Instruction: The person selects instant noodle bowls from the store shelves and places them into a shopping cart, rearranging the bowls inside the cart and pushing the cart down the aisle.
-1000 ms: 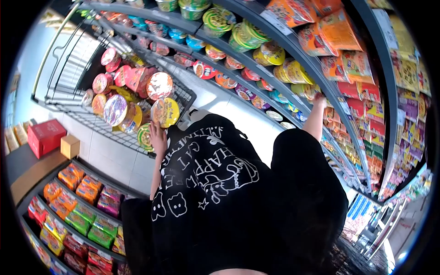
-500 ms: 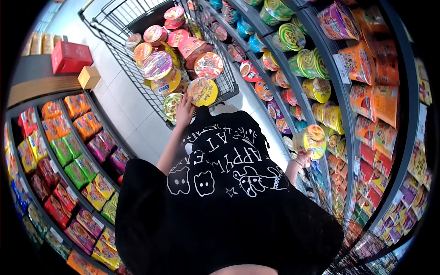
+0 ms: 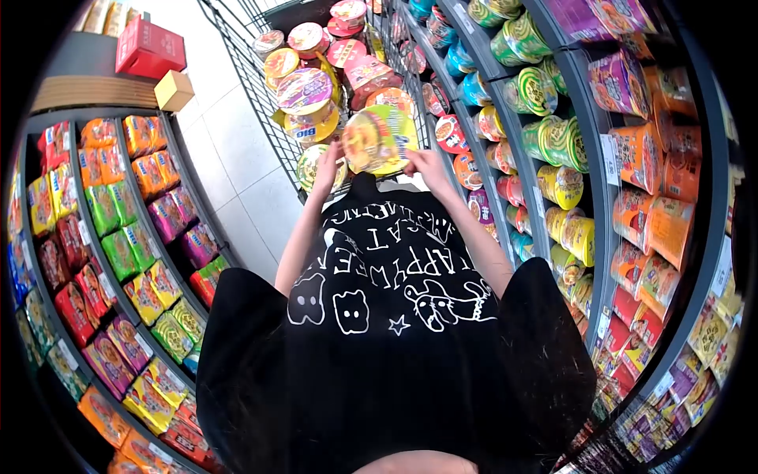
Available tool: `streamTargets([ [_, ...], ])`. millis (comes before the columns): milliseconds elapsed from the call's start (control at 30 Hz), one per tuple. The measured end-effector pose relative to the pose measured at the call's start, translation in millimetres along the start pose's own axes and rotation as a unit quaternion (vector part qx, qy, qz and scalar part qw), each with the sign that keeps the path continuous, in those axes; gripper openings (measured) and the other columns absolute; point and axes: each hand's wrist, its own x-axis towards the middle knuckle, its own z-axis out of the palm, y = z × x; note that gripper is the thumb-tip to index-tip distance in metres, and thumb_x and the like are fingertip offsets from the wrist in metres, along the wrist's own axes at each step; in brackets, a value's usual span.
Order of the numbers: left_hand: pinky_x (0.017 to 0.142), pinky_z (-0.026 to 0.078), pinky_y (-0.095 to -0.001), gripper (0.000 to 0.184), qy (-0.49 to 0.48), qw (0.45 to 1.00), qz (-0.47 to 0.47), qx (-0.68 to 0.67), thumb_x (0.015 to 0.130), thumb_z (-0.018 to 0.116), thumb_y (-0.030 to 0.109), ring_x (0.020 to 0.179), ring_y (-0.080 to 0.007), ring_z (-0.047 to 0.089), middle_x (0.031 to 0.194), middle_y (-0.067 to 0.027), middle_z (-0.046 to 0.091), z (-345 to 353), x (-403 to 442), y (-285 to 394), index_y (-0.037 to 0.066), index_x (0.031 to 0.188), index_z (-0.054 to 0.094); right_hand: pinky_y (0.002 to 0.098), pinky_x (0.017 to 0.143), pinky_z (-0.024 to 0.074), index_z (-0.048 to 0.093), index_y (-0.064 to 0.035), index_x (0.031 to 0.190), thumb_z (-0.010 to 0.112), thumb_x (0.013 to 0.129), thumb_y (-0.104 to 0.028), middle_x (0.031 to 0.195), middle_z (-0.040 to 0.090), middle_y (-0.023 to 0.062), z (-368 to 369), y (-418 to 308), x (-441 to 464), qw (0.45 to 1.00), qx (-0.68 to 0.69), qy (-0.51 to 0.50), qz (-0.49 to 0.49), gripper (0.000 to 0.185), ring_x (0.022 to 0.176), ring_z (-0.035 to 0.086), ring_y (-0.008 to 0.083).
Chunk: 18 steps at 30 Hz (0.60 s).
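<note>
Both hands are at the near end of a wire shopping cart [image 3: 278,146] that carries several noodle cups and bowls. A yellow-green noodle cup [image 3: 373,139], blurred by motion, is between them. My right hand [image 3: 426,167] has its fingers closed on the cup's right side. At the left edge of the cup is my left hand [image 3: 328,164], its fingers partly blurred, so whether it grips the cup is unclear. A green-lidded bowl [image 3: 313,167] lies just left of that hand. Farther in are a purple-lidded bowl [image 3: 304,91] and a pink cup [image 3: 369,77].
Shelves of noodle cups [image 3: 568,229] rise along the right side. On the left stands a low shelf with bagged noodles [image 3: 110,229]. A red box [image 3: 151,47] and a small tan box [image 3: 174,91] are at the upper left. Tiled floor [image 3: 241,158] shows beside the cart.
My right hand has come from the right shelf to the cart with the yellow-green cup. My left hand has stayed by the cart's near end. The view has turned and shifted.
</note>
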Motion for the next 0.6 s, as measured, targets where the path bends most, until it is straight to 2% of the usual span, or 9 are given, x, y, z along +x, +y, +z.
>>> streamTargets([
  [33,0.073,0.04,-0.0253,0.053,0.076,0.997,0.003,-0.034,0.087,0.028,0.043,0.084,-0.0165,0.054,0.091,-0.0105,0.058,-3,4,-4,-0.003,0.102,0.051,0.0218,0.041,0.039,0.055,0.0038,0.057,0.051,0.08,-0.025,0.05,0.053,0.0059,13,5,14,0.999,-0.023,-0.038,0.007,0.037,0.042,0.049,0.0103],
  [67,0.07,0.04,-0.0259,0.05,0.075,0.996,-0.008,-0.052,0.087,0.029,0.041,0.079,-0.0153,0.054,0.086,-0.0095,0.058,-18,13,-7,-0.003,0.1,0.052,0.0214,0.041,0.0393,0.055,0.0039,0.057,0.051,0.08,-0.024,0.05,0.053,0.006,28,7,23,0.996,-0.047,-0.075,0.013,0.036,0.042,0.049,0.0104],
  [200,0.07,0.041,-0.0255,0.038,0.222,0.974,0.026,-0.045,0.085,0.038,0.03,0.078,-0.0134,0.052,0.088,-0.0107,0.057,-47,-10,17,-0.004,0.097,0.052,0.0206,0.046,0.0427,0.057,0.0022,0.063,0.05,0.081,-0.027,0.056,0.056,0.0056,74,22,44,0.975,-0.069,-0.196,0.074,0.035,0.049,0.054,0.0103],
  [267,0.073,0.04,-0.0261,0.034,0.248,0.964,0.098,0.012,0.083,0.044,0.025,0.082,-0.0139,0.052,0.091,-0.0114,0.057,-67,-16,14,-0.004,0.099,0.051,0.0206,0.045,0.0435,0.057,0.0018,0.064,0.049,0.082,-0.027,0.057,0.057,0.0056,95,31,51,0.965,-0.057,-0.246,0.073,0.035,0.048,0.053,0.0102],
  [333,0.075,0.04,-0.0274,0.032,0.27,0.956,0.108,0.034,0.081,0.047,0.021,0.085,-0.0168,0.052,0.095,-0.0124,0.056,-83,-22,9,-0.004,0.101,0.05,0.0211,0.05,0.0434,0.057,0.0009,0.064,0.049,0.081,-0.028,0.059,0.057,0.0054,113,31,56,0.952,-0.085,-0.277,0.098,0.035,0.053,0.054,0.0103],
  [400,0.078,0.039,-0.0288,0.031,0.29,0.948,0.117,0.059,0.079,0.049,0.018,0.088,-0.0197,0.052,0.098,-0.0135,0.055,-89,-28,5,-0.003,0.103,0.049,0.0219,0.057,0.0422,0.057,0.0003,0.064,0.049,0.081,-0.03,0.06,0.058,0.0048,119,26,60,0.943,-0.184,-0.272,0.047,0.035,0.059,0.054,0.0104],
  [467,0.082,0.037,-0.0314,0.033,0.331,0.869,0.14,0.34,0.076,0.051,0.014,0.096,-0.0264,0.049,0.105,-0.0154,0.051,-81,-42,23,0.001,0.106,0.048,0.0222,0.061,0.0396,0.058,-0.0002,0.067,0.049,0.081,-0.032,0.062,0.058,0.0039,115,29,68,0.937,-0.159,-0.305,0.063,0.036,0.062,0.053,0.01],
  [533,0.091,0.03,-0.0386,0.038,0.313,0.88,0.118,0.337,0.075,0.051,0.016,0.108,-0.0306,0.039,0.115,-0.0165,0.043,-68,-43,36,0.005,0.112,0.045,0.0223,0.06,0.0392,0.059,-0.0004,0.072,0.048,0.081,-0.034,0.066,0.058,0.0041,107,34,67,0.931,-0.144,-0.331,0.049,0.036,0.061,0.051,0.0098],
  [600,0.096,0.019,-0.0472,0.044,0.342,0.788,0.165,0.485,0.075,0.051,0.018,0.118,-0.0293,0.027,0.122,-0.015,0.036,-52,-39,43,0.006,0.116,0.04,0.0221,0.061,0.0397,0.059,-0.0004,0.077,0.047,0.081,-0.035,0.071,0.057,0.0045,95,37,62,0.925,-0.194,-0.324,0.032,0.037,0.063,0.051,0.0097],
])
